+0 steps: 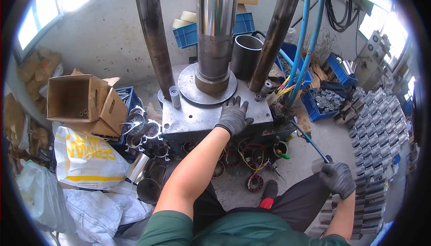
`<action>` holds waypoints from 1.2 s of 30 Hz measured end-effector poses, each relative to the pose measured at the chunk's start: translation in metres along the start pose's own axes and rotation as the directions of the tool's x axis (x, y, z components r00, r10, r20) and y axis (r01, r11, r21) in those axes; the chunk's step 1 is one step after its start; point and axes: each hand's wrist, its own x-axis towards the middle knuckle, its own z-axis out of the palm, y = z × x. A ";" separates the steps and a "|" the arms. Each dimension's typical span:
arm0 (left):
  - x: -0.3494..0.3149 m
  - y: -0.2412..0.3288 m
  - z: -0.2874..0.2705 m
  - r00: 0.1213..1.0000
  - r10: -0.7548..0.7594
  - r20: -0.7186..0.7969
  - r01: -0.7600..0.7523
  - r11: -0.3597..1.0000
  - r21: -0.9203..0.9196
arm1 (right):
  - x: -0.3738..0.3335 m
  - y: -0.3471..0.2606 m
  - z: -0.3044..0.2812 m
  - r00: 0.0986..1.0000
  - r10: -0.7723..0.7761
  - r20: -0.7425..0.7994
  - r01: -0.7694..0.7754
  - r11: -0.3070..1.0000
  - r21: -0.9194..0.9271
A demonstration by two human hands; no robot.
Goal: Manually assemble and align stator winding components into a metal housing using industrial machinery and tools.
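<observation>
My left hand, in a dark grey glove, lies with spread fingers on the flat metal bed of a press. Its fingertips are by the edge of a round steel plate. On that plate a darker cylindrical block stands upright, and a shiny steel sleeve rises above it. Off to the right, my right hand, gloved as well, is wrapped round the end of a blue lever that runs from the machine's right side. A small grey metal cylinder stands at the bed's left.
Two thick columns flank the sleeve. A wide grey pipe stands behind. On the left are cardboard boxes and a white plastic bag. Stacked metal housings fill the right. Wound copper stators lie under the bed.
</observation>
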 end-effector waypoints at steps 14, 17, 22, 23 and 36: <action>-0.058 0.065 -0.017 0.753 0.654 0.076 -0.636 0.752 -0.172 | -0.003 -0.005 0.001 0.992 0.028 -0.121 -0.024 0.999 0.033; -0.044 0.055 -0.051 0.925 0.375 -0.066 -0.378 0.884 -0.274 | -0.008 -0.002 0.003 0.991 0.030 -0.133 -0.026 0.999 0.037; -0.028 -0.007 -0.049 0.808 -0.098 -0.580 -0.187 0.892 -0.412 | -0.007 -0.003 0.005 0.984 0.021 -0.176 -0.011 0.998 0.054; -0.024 -0.020 -0.049 0.792 -0.171 -0.586 -0.144 0.880 -0.452 | -0.007 -0.003 0.005 0.983 0.024 -0.180 -0.011 0.998 0.069; -0.009 -0.074 -0.048 0.744 -0.473 -0.472 0.149 0.805 -0.574 | -0.007 -0.001 0.010 0.976 0.020 -0.215 -0.009 0.999 0.050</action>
